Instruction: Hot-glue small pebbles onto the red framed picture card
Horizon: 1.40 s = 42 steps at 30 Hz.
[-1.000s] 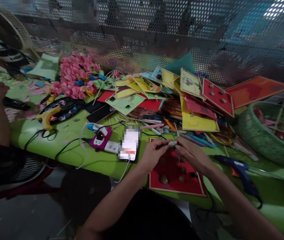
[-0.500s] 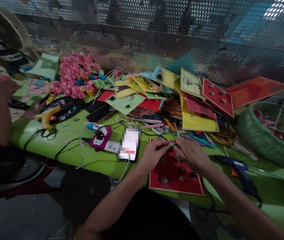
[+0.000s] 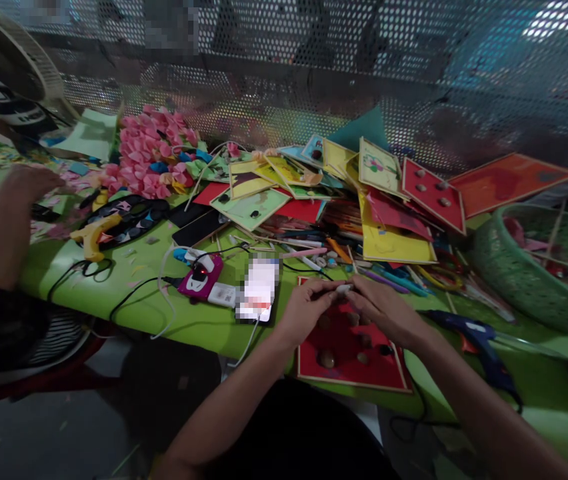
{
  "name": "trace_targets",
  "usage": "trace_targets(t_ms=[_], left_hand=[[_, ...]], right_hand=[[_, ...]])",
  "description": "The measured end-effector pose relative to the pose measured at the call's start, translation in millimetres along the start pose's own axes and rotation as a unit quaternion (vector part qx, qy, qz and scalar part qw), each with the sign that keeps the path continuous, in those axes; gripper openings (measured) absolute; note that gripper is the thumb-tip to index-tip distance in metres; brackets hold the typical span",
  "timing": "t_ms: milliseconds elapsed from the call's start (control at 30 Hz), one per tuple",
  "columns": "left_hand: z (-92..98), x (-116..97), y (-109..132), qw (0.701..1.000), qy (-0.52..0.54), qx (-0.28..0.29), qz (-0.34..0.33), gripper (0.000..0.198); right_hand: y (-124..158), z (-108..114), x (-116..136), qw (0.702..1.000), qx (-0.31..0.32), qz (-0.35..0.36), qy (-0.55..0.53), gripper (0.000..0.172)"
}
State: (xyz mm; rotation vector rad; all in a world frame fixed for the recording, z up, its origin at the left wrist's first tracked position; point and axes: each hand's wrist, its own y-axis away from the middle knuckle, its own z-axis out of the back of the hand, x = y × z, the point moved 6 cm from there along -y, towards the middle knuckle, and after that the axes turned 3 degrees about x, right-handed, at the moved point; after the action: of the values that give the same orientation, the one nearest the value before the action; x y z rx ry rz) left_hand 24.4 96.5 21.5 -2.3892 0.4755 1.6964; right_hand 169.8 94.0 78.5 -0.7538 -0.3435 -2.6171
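On the green table lies a red board (image 3: 349, 372) with a thin pale wooden border. Several stones rest on it, among them a large brown stone (image 3: 327, 358) and a small dark one (image 3: 387, 349). Above the board's far edge, a small whitish stone (image 3: 344, 289) sits between the fingertips of both hands. My left hand (image 3: 309, 308) pinches it from the left with thumb and fingers. From the other side my right hand (image 3: 387, 307) closes on it, its fingertips partly hidden.
Right of the board lie a blue glue gun (image 3: 481, 333) and a green basket (image 3: 529, 280). A lit phone (image 3: 259, 287) and a purple power strip (image 3: 201, 279) with cables are on the left. Behind are heaped framed cards (image 3: 399, 233). A co-worker's hand (image 3: 31, 181) is far left.
My hands stay nearly in place, and the whitish stone shows a little more between the fingertips. The co-worker's arm at far left has shifted right and slightly down.
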Motion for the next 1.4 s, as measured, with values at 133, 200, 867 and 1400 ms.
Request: trace_targets(t_ms=[133,200,867,1400], left_hand=[[1.2,-5.7,0.0,0.998,-0.039,-0.006,-0.039,0.028],[1.8,-5.5,0.2,0.998,-0.046,-0.006,-0.042,0.027],[-0.2,-9.0,1.3,0.997,-0.053,0.002,-0.060,0.028],[-1.5,-8.0,2.2,0.999,-0.027,-0.006,-0.030,0.030]], right_hand=[[-5.2,-1.8,2.3,0.998,-0.019,0.013,0.056,0.026],[-6.9,-3.3,3.2,0.997,-0.022,0.020,0.068,0.021],[-3.0,-2.9,-0.2,0.992,0.013,-0.033,-0.122,0.038],[1.5,-9.2,-5.5,0.985,-0.022,-0.030,-0.170,0.031]])
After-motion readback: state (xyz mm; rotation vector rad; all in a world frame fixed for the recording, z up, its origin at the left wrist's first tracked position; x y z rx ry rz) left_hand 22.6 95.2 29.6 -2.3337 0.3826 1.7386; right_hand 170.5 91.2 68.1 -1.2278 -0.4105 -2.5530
